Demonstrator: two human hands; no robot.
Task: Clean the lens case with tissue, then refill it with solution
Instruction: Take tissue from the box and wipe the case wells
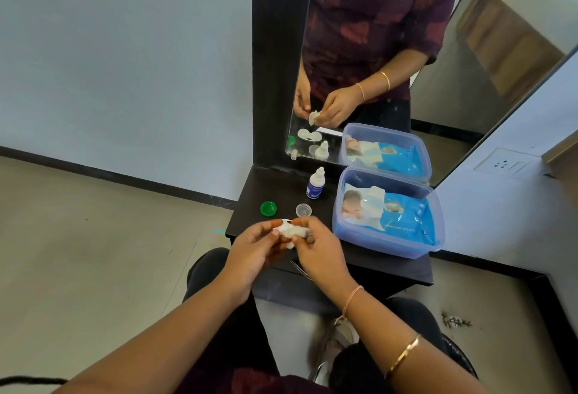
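Wiping the small white plastic lens case (pixel 285 224) with crumpled white tissue (pixel 293 234).
Left hand (pixel 253 248) pinches the case, right hand (pixel 319 249) the tissue; refilling should need the white dropper bottle (pixel 315 183).

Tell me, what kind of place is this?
Probably a dressing corner in a home: a tall mirror stands over a small dark shelf holding a solution bottle and a box of wipes.
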